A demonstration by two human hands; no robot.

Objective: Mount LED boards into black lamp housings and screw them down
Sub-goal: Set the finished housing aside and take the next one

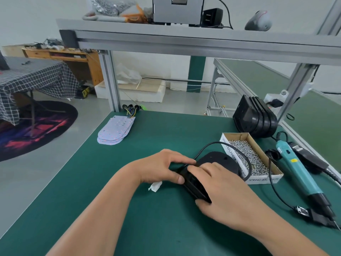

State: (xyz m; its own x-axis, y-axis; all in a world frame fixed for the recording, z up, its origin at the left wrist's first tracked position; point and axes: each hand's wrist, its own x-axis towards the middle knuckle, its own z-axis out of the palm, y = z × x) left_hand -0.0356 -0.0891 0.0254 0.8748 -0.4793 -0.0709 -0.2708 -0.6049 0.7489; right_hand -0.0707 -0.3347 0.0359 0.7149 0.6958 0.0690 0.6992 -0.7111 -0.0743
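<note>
Green bench mat (83, 172) near me holds the black lamp housing (217, 159), left hand (156, 169) and right hand (225, 189) both clamped round its near rim: stiff, light plastic by the look, safest gripped at that edge.

The black lamp housing (217, 159) is mostly covered on my screen. The left hand (160, 166) and right hand (221, 191) grip its near end, so I cannot tell what sits inside. A white connector (155, 186) pokes out half-hidden under the left thumb. The electric screwdriver (299, 172) runs out at the right edge, its tip cut off. A black cable (208, 145) crosses the screw box (263, 180) lettering.
</note>
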